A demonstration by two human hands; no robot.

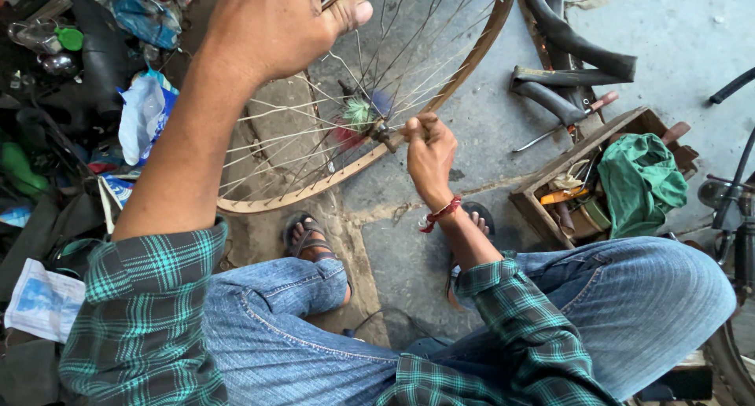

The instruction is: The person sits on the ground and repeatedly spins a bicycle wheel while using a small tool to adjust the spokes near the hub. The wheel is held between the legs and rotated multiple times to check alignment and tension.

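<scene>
your knees in blue jeans fill the bottom of the view, with green plaid sleeves on both arms. your left hand is raised close to the lens, fingers curled over something near the top of the bicycle wheel, thumb stretched toward the spokes; whether it truly clamps the rim you cannot tell, since the hand hides the contact. your right hand, with a red thread at the wrist, is clenched on a small tool at the wheel's rim, just beside the axle hub, which sits a little beyond and to the left of that grip. the wheel stands tilted on the concrete floor, its lower rim just past your sandalled foot. to the right of the right-hand grip, well apart, a wooden toolbox holds tools and a green rag. beyond it lie black rubber tubes. left of the left hand, cluttered bags and bottles pile up.
</scene>
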